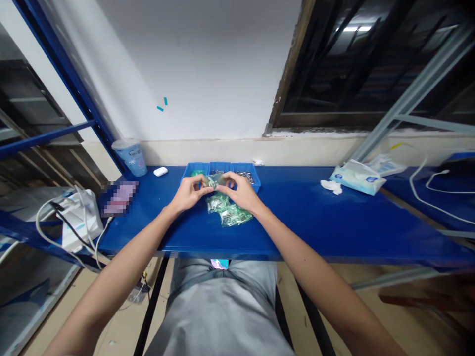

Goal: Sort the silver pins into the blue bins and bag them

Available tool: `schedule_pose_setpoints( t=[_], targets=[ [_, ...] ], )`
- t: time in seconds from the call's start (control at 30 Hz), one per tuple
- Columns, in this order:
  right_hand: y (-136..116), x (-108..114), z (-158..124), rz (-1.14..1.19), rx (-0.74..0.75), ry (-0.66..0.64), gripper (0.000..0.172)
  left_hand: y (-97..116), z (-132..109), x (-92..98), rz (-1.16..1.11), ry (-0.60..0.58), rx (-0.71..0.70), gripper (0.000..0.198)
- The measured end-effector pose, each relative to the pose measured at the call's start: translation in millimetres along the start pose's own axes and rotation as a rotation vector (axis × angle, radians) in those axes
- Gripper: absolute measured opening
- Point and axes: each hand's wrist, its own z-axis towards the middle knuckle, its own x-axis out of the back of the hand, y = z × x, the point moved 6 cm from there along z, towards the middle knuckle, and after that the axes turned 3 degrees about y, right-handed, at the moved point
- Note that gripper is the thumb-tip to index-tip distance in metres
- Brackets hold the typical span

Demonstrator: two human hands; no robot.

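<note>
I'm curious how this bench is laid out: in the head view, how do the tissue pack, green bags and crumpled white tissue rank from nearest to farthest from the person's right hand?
From the right hand:
1. Green bags: just below it in the view, toward the person.
2. Crumpled white tissue: off to the right.
3. Tissue pack: farther right, past the crumpled one.

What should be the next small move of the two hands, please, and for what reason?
Perhaps press the edge of the small clear bag closed: the left hand and the right hand pinch it from opposite sides, small parts seem to be inside, and I cannot tell whether it is sealed.
</note>
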Motion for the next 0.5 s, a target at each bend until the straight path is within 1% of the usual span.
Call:
schedule_pose_setpoints(
  t=[0.07, 0.13, 0.27, 0.37, 0.5],
  targets=[
    [2.4, -5.2, -0.9, -0.017, -0.033, -0.056, 0.023, -1.6, -0.1, 0.5, 0.008, -0.007, 0.005, 0.037],
    [4.1, -8.4, -1.6, -0.001, -0.059, -0.081, 0.022, -3.3, -0.4, -1.5, 0.011, -0.039, 0.021, 0.035],
    [6.1, -7.3, -1.6, -0.017, -0.071, -0.05, 0.017, -2.0, -1.2, -8.8, 0.003, -0.103, 0.037, 0.034],
    [6.3, -7.1, -1.4, -0.043, -0.062, -0.041, 0.013, -0.4, -1.5, -10.6, 0.043, -0.102, 0.032, 0.034],
    [8.3, -14.7, -2.9, -0.013, -0.079, -0.106, 0.016, -0.8, -1.9, -8.1, 0.084, -0.077, -0.002, 0.036]
  ],
)
